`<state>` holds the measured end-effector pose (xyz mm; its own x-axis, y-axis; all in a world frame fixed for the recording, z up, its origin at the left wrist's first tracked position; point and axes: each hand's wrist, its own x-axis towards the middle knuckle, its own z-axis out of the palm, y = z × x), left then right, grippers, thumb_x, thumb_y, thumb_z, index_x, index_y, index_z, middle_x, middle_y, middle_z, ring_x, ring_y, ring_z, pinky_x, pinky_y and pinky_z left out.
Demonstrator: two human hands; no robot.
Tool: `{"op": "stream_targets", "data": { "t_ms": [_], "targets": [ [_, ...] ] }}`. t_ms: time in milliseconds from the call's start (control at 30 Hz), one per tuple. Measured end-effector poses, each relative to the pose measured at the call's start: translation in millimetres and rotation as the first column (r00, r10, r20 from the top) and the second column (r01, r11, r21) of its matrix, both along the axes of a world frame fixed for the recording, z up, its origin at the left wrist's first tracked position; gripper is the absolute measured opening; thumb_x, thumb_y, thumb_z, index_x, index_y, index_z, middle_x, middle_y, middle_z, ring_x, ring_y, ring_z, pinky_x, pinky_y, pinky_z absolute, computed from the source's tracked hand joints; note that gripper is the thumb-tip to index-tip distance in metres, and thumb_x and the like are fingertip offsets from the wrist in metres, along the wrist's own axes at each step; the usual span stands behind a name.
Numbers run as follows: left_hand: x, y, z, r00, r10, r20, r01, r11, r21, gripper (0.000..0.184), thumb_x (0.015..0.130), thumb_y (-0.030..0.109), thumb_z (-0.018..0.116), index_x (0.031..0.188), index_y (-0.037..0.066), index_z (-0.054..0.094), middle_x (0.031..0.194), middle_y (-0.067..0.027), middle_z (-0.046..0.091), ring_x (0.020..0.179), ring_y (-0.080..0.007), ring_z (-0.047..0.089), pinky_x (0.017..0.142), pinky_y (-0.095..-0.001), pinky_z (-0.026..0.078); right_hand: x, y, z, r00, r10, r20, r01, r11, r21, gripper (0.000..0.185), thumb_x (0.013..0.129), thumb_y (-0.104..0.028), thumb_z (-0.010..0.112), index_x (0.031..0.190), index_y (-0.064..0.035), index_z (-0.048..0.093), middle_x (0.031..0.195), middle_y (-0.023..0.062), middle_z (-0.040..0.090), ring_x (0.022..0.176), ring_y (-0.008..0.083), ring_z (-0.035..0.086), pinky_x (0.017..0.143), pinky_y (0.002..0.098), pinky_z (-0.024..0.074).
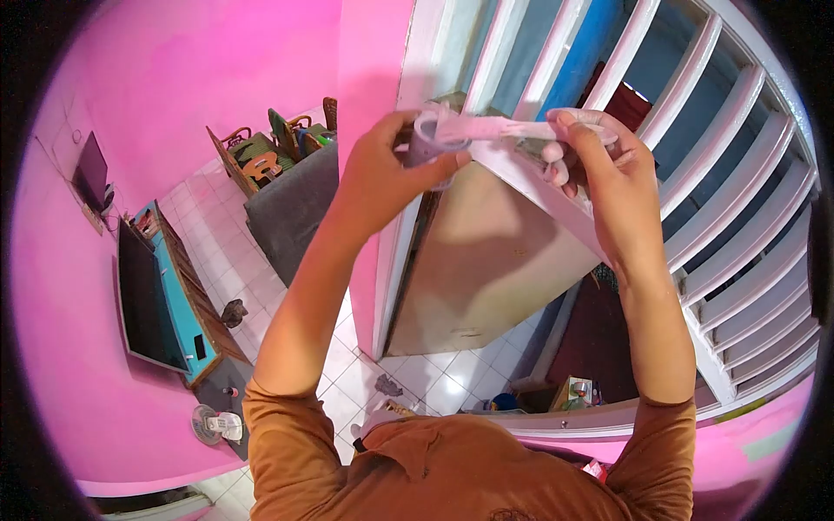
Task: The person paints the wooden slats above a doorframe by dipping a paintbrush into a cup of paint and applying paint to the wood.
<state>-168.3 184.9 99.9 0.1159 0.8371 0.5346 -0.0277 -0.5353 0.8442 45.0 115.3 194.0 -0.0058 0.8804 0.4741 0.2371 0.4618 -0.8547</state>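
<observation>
My left hand (388, 167) is wrapped round a small pale lilac cup (426, 153), held high near the edge of the pink wall. In my right hand (612, 169) is a paintbrush (512, 129), gripped by its handle between thumb and fingers. Whitish-pink paint seems to coat the brush, and its head lies over the cup's rim. Pale smears mark the right fingers. What the cup holds inside cannot be made out. Behind both hands stand a white slatted frame (695, 130) and a brown door panel (486, 252).
Below left are a dark grey sofa (295, 208), chairs with a guitar (259, 168), a television (143, 295) on a turquoise cabinet (178, 300) and a fan (205, 424). White floor tiles (208, 217) lie far below. A box (575, 393) sits lower right.
</observation>
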Motion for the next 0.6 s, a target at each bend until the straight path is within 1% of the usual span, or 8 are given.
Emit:
{"op": "stream_targets", "data": {
  "t_ms": [33,100,233,300,333,400,533,600],
  "targets": [
    [-2,4,8,1.000,0.002,0.003,-0.002,1.000,0.004,0.061,0.082,0.027,0.085,0.128,-0.003,0.059,0.111,-0.0107,0.068,0.100,-0.0180,0.066,0.090,-0.0327,0.053,-2,2,2,1.000,0.002,0.003,-0.002,1.000,0.004,0.025,0.099,-0.019,0.062,0.109,0.0023,0.068,0.079,0.0043,0.068,0.063,0.0099,0.058,0.056,0.0241,0.0410],
    [-5,15,24,0.984,0.132,-0.121,-0.119,0.987,0.104,0.061,0.081,0.034,0.085,0.124,-0.003,0.062,0.106,-0.0111,0.069,0.096,-0.0181,0.067,0.087,-0.0323,0.054,-4,7,8,0.999,-0.029,0.018,0.028,0.998,0.052,0.026,0.100,-0.020,0.062,0.110,0.0037,0.067,0.082,0.0058,0.068,0.065,0.0112,0.059,0.058,0.0250,0.0444],
    [-5,46,39,0.994,0.090,-0.059,-0.081,0.986,0.146,0.060,0.079,0.036,0.086,0.120,-0.003,0.065,0.103,-0.0112,0.070,0.092,-0.0180,0.067,0.084,-0.0324,0.054,-10,18,18,1.000,-0.019,-0.020,0.021,0.993,0.114,0.027,0.100,-0.020,0.062,0.109,0.0042,0.067,0.084,0.0067,0.068,0.066,0.0120,0.060,0.060,0.0259,0.0475],
    [-6,57,45,0.980,0.161,-0.120,-0.139,0.975,0.174,0.057,0.079,0.035,0.085,0.117,-0.004,0.067,0.099,-0.0109,0.070,0.090,-0.0180,0.067,0.081,-0.0323,0.054,-13,25,23,0.998,-0.048,-0.029,0.052,0.983,0.178,0.028,0.100,-0.022,0.063,0.108,0.0045,0.067,0.085,0.0073,0.068,0.067,0.0125,0.061,0.061,0.0260,0.0492],
    [-5,61,46,0.980,0.162,-0.116,-0.140,0.974,0.176,0.057,0.079,0.035,0.085,0.117,-0.004,0.067,0.099,-0.0109,0.070,0.090,-0.0180,0.067,0.081,-0.0323,0.054,-13,30,25,0.999,-0.048,-0.026,0.052,0.982,0.180,0.028,0.100,-0.022,0.063,0.108,0.0045,0.067,0.085,0.0073,0.068,0.067,0.0125,0.061,0.061,0.0260,0.0492],
    [-2,65,49,0.985,0.148,-0.093,-0.137,0.984,0.114,0.055,0.079,0.033,0.085,0.116,-0.004,0.067,0.099,-0.0113,0.070,0.089,-0.0184,0.067,0.081,-0.0322,0.054,-13,41,29,0.997,-0.066,-0.047,0.076,0.958,0.277,0.028,0.097,-0.022,0.068,0.100,0.0052,0.066,0.081,0.0083,0.070,0.064,0.0118,0.065,0.057,0.0253,0.0516],
    [-4,67,44,0.988,0.146,-0.059,-0.141,0.987,0.080,0.055,0.079,0.033,0.085,0.116,-0.004,0.067,0.099,-0.0110,0.070,0.088,-0.0184,0.067,0.081,-0.0323,0.054,-18,55,38,0.995,-0.099,0.001,0.092,0.928,0.362,0.029,0.096,-0.023,0.069,0.101,0.0049,0.066,0.082,0.0086,0.071,0.065,0.0115,0.066,0.058,0.0243,0.0522],
    [-9,70,38,0.986,0.157,-0.048,-0.153,0.984,0.091,0.056,0.079,0.033,0.085,0.117,-0.004,0.067,0.100,-0.0111,0.070,0.089,-0.0182,0.067,0.081,-0.0321,0.054,-26,62,41,0.968,-0.233,0.096,0.159,0.861,0.484,0.029,0.095,-0.026,0.068,0.100,0.0027,0.068,0.077,0.0093,0.072,0.066,0.0126,0.068,0.060,0.0277,0.0537]
  ]
}}
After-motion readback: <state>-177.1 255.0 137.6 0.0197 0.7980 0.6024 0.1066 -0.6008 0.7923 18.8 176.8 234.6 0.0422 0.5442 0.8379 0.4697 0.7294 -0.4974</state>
